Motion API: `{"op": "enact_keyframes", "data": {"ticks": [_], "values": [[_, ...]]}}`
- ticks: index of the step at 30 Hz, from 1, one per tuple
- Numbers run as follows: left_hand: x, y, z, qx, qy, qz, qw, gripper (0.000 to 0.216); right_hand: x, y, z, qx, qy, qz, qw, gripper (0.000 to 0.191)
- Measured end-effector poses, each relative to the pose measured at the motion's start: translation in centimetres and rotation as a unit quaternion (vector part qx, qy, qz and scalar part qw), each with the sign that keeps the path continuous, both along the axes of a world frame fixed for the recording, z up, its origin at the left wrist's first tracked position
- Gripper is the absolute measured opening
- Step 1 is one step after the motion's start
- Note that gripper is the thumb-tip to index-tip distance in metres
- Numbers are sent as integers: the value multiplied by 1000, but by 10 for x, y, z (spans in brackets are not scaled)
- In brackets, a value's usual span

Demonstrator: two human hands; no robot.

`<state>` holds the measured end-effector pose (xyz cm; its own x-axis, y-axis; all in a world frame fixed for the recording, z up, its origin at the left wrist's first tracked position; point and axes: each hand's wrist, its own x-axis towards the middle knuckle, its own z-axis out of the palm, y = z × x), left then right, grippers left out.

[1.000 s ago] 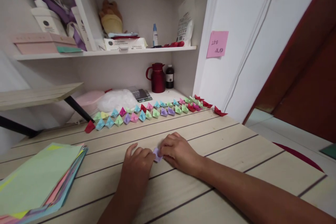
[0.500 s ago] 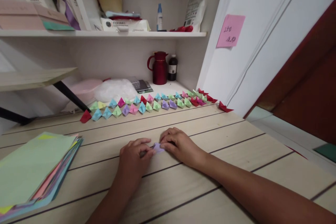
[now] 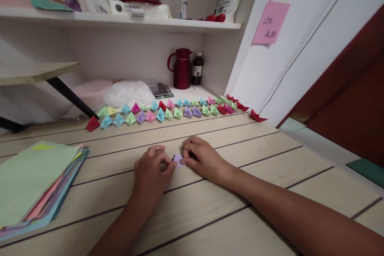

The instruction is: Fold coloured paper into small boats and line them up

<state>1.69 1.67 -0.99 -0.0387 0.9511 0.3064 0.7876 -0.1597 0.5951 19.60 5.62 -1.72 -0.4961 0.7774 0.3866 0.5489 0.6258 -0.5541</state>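
A small folded piece of purple paper [image 3: 178, 160] lies between my hands at the middle of the wooden table [image 3: 192, 204]. My left hand [image 3: 154, 168] pinches its left corner between thumb and forefinger. On the other side, my right hand [image 3: 202, 158] has its thumb and curled fingers closed on the right corner. Part of the paper is hidden under the fingertips. Beyond the hands stand rows of small folded paper boats in several colours, among them a purple boat [image 3: 188, 112], a green boat [image 3: 178, 113] and a red boat [image 3: 257, 115] at the right end.
A stack of coloured paper sheets [image 3: 36, 184] lies at the left. Behind the boats are a red jug [image 3: 182, 69], a dark bottle [image 3: 197, 69] and a clear plastic bag [image 3: 129, 93]. A black-legged raised board [image 3: 39, 73] stands back left, and a shelf [image 3: 120, 19] hangs above.
The purple paper has turned slightly and now shows a flatter, pointed shape between my fingers. Both hands keep their grip on it. The view has tipped down a little.
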Motion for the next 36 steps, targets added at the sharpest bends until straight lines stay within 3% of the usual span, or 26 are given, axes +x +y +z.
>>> {"op": "enact_keyframes", "data": {"ticks": [4,9,15,20,24,26,30,36], "values": [[-2,-1,0,-12,18,-4,1000,17,1,0,0,-16,6,1,1000,16],[0,-4,-4,21,114,7,993,8,-1,-2,3,-29,9,-23,999,26],[5,-5,2,-75,142,45,986,9,-4,-4,0,-16,2,12,1000,33],[-9,-2,3,-62,90,27,994,5,-1,-1,-6,6,3,33,999,29],[-25,3,1,-17,-68,-34,997,14,3,2,-5,5,2,46,999,26],[-28,6,0,18,-99,-63,993,19,4,3,-4,-4,0,48,999,26],[-21,7,-1,57,0,-103,993,14,3,5,-3,-27,13,54,998,25],[-15,8,-5,14,92,-126,988,14,3,8,-5,-39,31,63,997,23]]}}
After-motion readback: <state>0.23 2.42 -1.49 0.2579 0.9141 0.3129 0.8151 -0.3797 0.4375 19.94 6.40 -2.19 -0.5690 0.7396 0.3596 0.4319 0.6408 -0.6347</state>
